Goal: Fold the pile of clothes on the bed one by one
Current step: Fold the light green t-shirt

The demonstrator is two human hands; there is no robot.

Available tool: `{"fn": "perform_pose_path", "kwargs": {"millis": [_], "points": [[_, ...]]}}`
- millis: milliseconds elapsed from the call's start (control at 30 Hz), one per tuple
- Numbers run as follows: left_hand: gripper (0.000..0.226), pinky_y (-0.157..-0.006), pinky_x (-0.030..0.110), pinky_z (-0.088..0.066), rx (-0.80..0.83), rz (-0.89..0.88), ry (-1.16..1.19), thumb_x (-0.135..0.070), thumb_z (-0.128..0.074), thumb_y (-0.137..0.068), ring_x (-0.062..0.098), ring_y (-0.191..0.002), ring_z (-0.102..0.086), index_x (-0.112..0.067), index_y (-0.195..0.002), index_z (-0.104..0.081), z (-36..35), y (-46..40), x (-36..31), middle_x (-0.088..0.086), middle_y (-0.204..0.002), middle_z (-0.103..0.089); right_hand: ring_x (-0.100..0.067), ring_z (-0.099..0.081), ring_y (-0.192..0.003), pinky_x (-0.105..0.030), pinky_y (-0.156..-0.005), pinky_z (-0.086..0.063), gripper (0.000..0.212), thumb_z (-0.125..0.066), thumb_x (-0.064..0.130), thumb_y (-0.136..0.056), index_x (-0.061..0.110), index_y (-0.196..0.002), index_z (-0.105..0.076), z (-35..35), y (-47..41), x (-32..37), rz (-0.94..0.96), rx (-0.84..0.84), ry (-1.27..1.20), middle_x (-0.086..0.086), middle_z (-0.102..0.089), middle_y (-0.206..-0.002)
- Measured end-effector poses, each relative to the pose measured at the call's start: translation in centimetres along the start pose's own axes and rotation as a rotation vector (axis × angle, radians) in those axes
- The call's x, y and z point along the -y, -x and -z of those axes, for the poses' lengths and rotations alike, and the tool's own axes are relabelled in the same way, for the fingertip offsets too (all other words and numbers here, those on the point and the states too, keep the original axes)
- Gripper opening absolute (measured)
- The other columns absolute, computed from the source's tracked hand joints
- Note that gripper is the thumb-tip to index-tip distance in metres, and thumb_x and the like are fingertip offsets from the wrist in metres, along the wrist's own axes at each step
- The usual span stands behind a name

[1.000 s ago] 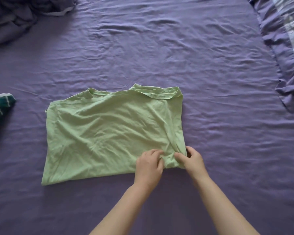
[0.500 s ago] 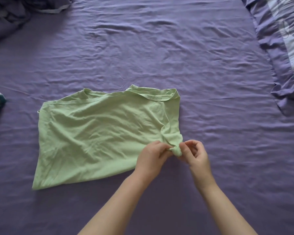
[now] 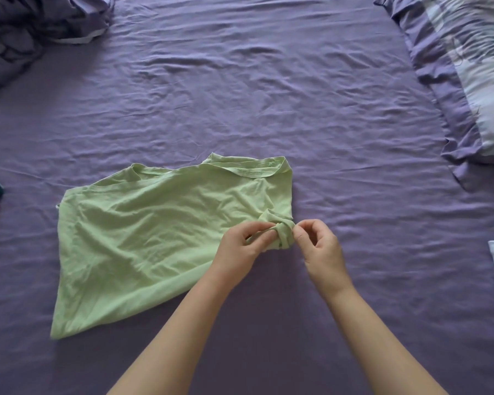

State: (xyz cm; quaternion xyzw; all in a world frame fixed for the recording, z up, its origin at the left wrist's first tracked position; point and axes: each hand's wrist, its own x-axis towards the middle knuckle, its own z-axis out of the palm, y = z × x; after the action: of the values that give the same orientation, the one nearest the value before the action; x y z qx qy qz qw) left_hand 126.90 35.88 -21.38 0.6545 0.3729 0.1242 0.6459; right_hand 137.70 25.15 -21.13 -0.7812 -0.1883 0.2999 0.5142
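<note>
Both hands, left [image 3: 240, 246] and right [image 3: 320, 246], pinch the green shirt's [image 3: 154, 238] bunched near-right corner.

Green shirt [image 3: 154, 238] on purple bed [image 3: 268, 95]

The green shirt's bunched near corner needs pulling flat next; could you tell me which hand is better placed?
Probably the left hand: its fingers already pinch the bunched corner of the green shirt. The right hand only touches that corner at its fingertips.

Both hands [image 3: 280, 246] pinch green shirt [image 3: 154, 235] corner
</note>
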Motion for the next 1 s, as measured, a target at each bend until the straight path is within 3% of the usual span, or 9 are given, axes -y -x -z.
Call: {"fn": "perform_pose_path", "kwargs": {"millis": [133,233,333,533,667,733,800,933,1000], "points": [[0.015,-0.077,0.028,-0.051,0.027,-0.013,-0.01,-0.011,-0.068,-0.085,0.008,-0.083,-0.063,-0.026,-0.087,-0.071,-0.3,0.0,-0.1,-0.004,-0.086,-0.07,-0.006,-0.058,-0.075,-0.018,-0.068,-0.047,0.009,-0.065,0.021,-0.087,0.018,-0.091,-0.058,-0.4,0.0,0.5,0.021,0.075,-0.015,0.003,-0.063,-0.083],[0.015,-0.083,0.034,-0.052,0.006,-0.019,-0.063,-0.011,-0.07,-0.083,0.016,-0.089,-0.066,-0.025,-0.087,-0.072,-0.2,0.2,0.0,0.003,-0.09,-0.072,-0.009,-0.06,-0.07,-0.017,-0.066,-0.047,0.006,-0.067,0.016,-0.084,0.019,-0.088,-0.063,0.3,-0.5,0.7,0.101,0.141,0.195,0.005,-0.066,-0.077],[0.016,-0.076,0.023,-0.047,-0.054,-0.075,-0.138,-0.014,-0.072,-0.081,0.005,-0.08,-0.061,-0.029,-0.081,-0.071,-0.1,0.4,0.1,-0.001,-0.083,-0.067,-0.003,-0.056,-0.061,-0.014,-0.06,-0.043,0.009,-0.063,0.012,-0.083,0.02,-0.084,-0.066,1.6,-1.0,0.6,0.179,0.072,0.348,0.011,-0.062,-0.065],[0.013,-0.066,0.015,-0.042,-0.016,-0.028,0.042,-0.012,-0.066,-0.087,0.0,-0.069,-0.054,-0.022,-0.078,-0.069,-0.9,0.8,-1.0,-0.012,-0.075,-0.064,-0.026,-0.067,-0.084,-0.043,-0.081,-0.055,0.027,-0.05,0.002,-0.091,0.025,-0.083,-0.061,1.8,-1.3,0.5,-0.006,0.025,-0.118,0.0,-0.068,-0.083],[0.014,-0.06,0.013,-0.035,0.019,-0.081,-0.076,-0.013,-0.059,-0.092,0.0,-0.06,-0.041,-0.019,-0.08,-0.061,-1.2,0.5,-1.1,-0.017,-0.062,-0.049,-0.003,-0.055,-0.073,-0.015,-0.067,-0.044,0.018,-0.045,0.013,-0.094,0.027,-0.092,-0.057,0.5,-1.4,0.1,0.209,-0.096,0.128,0.015,-0.06,-0.081],[0.012,-0.061,0.016,-0.034,0.03,-0.084,-0.109,-0.015,-0.057,-0.094,0.002,-0.062,-0.04,-0.019,-0.082,-0.059,-1.1,0.5,-0.8,-0.017,-0.063,-0.047,-0.006,-0.052,-0.073,-0.016,-0.066,-0.041,0.018,-0.044,0.016,-0.09,0.017,-0.099,-0.06,0.4,-1.6,0.1,0.323,-0.065,0.255,0.011,-0.058,-0.081],[0.013,-0.062,0.016,-0.034,0.077,-0.066,-0.117,-0.017,-0.056,-0.094,0.003,-0.064,-0.041,-0.021,-0.083,-0.058,-1.0,0.6,-0.4,-0.019,-0.065,-0.048,-0.02,-0.058,-0.072,-0.031,-0.064,-0.048,0.023,-0.048,0.013,-0.087,0.011,-0.104,-0.062,1.0,-2.0,0.0,0.447,0.003,0.471,0.001,-0.062,-0.084],[0.009,-0.091,0.026,-0.038,0.162,-0.176,-0.366,-0.023,-0.06,-0.091,0.014,-0.103,-0.054,-0.016,-0.087,-0.064,-1.7,1.1,1.3,-0.011,-0.102,-0.064,-0.029,-0.061,-0.064,-0.035,-0.059,-0.046,0.017,-0.055,0.008,-0.083,0.008,-0.096,-0.067,3.1,-1.7,-1.9,0.523,0.099,0.71,-0.005,-0.069,-0.08],[0.018,-0.11,0.037,-0.026,0.275,-0.155,-0.575,-0.031,-0.06,-0.091,0.019,-0.131,-0.04,-0.014,-0.094,-0.067,-2.8,1.4,2.7,-0.005,-0.129,-0.058,-0.028,-0.063,-0.073,-0.037,-0.068,-0.044,0.015,-0.054,0.002,-0.083,0.007,-0.092,-0.066,4.0,-0.7,-3.8,0.385,0.206,0.668,-0.005,-0.069,-0.084]]}}
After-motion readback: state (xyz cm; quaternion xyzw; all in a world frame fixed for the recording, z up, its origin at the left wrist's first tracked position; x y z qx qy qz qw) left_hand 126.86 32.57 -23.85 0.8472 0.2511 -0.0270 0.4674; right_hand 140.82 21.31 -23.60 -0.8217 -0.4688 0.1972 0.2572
